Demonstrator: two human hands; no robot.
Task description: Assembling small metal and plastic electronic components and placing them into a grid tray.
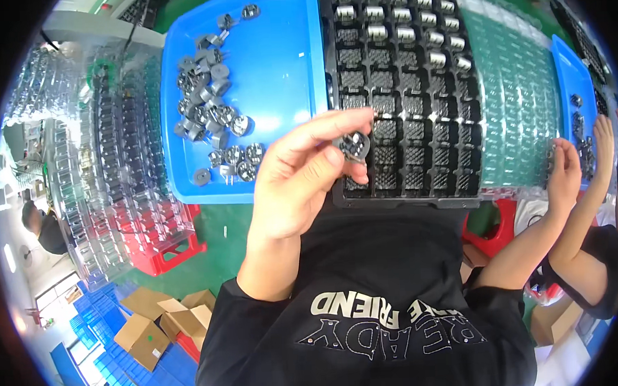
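My left hand [298, 169] pinches a small round grey part [354, 146] between thumb and fingers, its metal-studded face showing. It is held over the left side of a black compartment tray [418, 204]. Silvery cylindrical parts [377, 33] fill several pockets at the tray's far end and right side; the nearer pockets show bare textured bottoms. Far to the right, my right hand [565, 174] has its fingers closed at the edge of a stack of clear plastic trays [517, 97]. What those fingers hold, if anything, is too small to make out.
Left of the black tray lies a blue bin [271, 78] with loose round grey parts [207, 94]. Clear trays [120, 152] stand stacked farther left, by a red stool [165, 252]. Cardboard boxes [142, 340] are lower left. A co-worker's hand [603, 145] is beside another blue bin [569, 68].
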